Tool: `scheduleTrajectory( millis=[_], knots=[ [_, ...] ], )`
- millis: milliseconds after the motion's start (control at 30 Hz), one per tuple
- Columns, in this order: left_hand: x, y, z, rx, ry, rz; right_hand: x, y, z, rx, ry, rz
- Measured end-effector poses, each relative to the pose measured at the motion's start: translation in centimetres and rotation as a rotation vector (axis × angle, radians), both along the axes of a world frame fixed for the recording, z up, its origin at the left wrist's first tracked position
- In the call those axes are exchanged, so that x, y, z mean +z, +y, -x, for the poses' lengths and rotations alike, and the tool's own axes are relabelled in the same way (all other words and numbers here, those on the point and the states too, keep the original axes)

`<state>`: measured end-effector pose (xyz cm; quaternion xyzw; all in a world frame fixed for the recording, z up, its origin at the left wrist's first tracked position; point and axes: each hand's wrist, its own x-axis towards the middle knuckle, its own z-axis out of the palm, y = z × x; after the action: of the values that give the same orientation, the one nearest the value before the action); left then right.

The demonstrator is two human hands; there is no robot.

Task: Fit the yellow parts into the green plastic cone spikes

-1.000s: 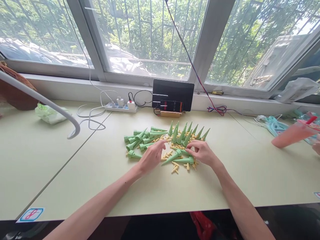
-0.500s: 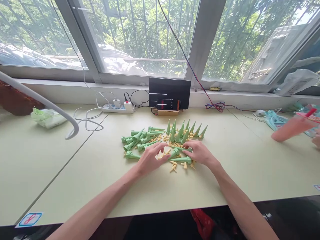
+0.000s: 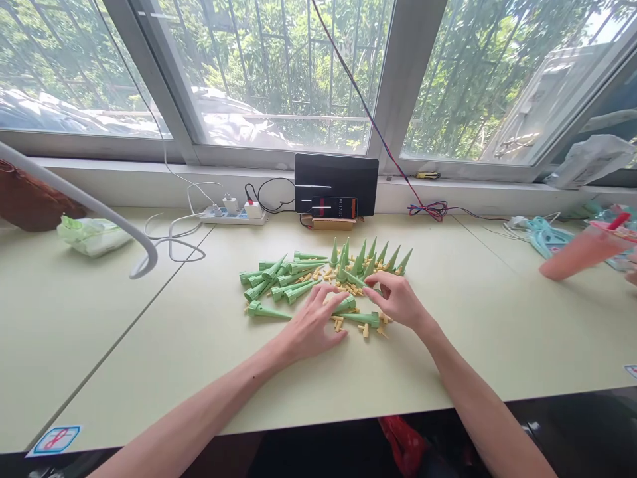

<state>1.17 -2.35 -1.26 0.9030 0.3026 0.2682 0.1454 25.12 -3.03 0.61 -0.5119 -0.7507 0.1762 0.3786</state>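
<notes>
My left hand (image 3: 309,326) hovers low at the front of the pile, thumb and fingers spread, holding nothing. Small yellow T-shaped valves (image 3: 338,324) lie between its thumb and forefinger, beside a green spike (image 3: 344,305) partly hidden by the fingers. At the right of the pile my right hand (image 3: 395,299) pinches a green plant-watering spike (image 3: 354,279) whose thin end points up and left. Its wide end is hidden in the fingers. Another green spike (image 3: 358,318) lies flat between my hands, near a loose yellow valve (image 3: 365,330).
Several green spikes (image 3: 279,279) lie heaped on the left; others stand upright (image 3: 382,253) at the back. Behind them a phone (image 3: 334,208) leans on a dark tablet (image 3: 336,176). A power strip (image 3: 233,216) and a white cable are left; a pink drink cup (image 3: 587,251) is right.
My right hand has raised a green spike from the pile, its tip swinging up and back. My left hand has moved slightly toward me and its thumb and forefinger have spread wider.
</notes>
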Motion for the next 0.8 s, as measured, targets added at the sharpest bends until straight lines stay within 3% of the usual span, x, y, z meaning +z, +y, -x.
scheduleTrajectory(
  millis=[167,333,433,600,800],
  knots=[
    [-0.2,0.6,0.3,0.036,-0.036,-0.002,1.3,-0.5,-0.5,0.132,0.262,0.356],
    [-0.4,1.0,0.5,0.051,-0.023,-0.022,2.9,-1.3,-1.4,0.457,0.321,0.738],
    [-0.4,1.0,0.5,0.042,-0.027,-0.031,3.0,-1.4,-1.4,0.584,0.292,0.877],
    [-0.4,1.0,0.5,0.058,-0.104,-0.028,2.5,-1.3,-1.2,0.592,0.237,0.889],
    [-0.2,1.1,0.6,0.080,-0.251,-0.026,2.0,-1.2,-1.0,0.507,0.266,0.764]
  ],
)
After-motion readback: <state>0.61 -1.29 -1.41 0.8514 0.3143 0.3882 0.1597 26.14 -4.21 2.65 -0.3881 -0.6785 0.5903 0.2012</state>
